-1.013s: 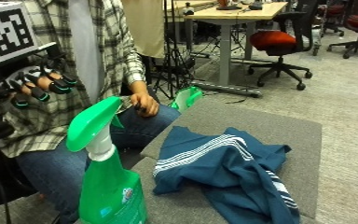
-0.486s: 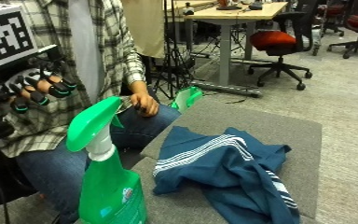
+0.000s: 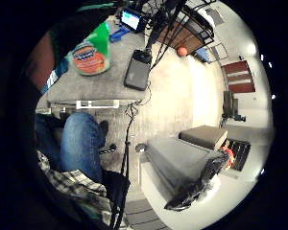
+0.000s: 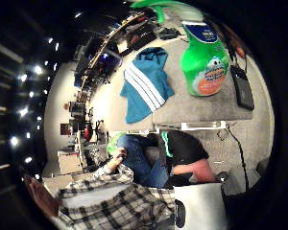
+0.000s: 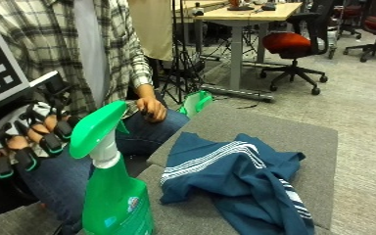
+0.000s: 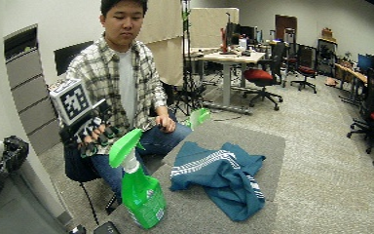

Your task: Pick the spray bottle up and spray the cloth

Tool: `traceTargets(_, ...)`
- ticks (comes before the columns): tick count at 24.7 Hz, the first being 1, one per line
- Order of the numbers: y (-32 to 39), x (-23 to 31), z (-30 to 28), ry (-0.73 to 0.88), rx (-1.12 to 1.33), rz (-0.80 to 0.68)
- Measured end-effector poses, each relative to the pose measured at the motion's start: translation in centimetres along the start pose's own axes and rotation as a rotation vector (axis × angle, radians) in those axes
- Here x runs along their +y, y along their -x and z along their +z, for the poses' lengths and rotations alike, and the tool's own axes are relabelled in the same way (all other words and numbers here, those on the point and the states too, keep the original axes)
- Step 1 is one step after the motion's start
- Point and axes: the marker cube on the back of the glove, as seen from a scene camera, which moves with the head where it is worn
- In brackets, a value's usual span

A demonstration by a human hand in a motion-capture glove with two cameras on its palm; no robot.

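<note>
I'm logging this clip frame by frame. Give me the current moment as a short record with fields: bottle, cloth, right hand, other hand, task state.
bottle: green spray bottle stands upright on the grey table, near its edge by the person
cloth: blue cloth with white stripes, crumpled on the table beside the bottle
right hand: gloved right hand is raised beside the bottle's trigger head, apart from it, fingers loosely curled, holding nothing
other hand: bare hand rests on the person's thigh
task state: bottle not yet picked up

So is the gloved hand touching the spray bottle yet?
Apart. The wide outside view shows the gloved right hand raised beside the spray bottle, with a gap before the green trigger head; the outside view shows the same.
</note>
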Motion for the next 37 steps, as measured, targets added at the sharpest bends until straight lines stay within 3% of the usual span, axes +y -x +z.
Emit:
traceTargets(8,-3.9,-5.2,0.9,-0.038,-0.115,0.127)
traceTargets(18,-5.3,-8.5,2.3,-0.086,-0.312,0.104)
traceTargets(37,-3.5,-14.1,5.1,-0.428,-0.858,0.115)
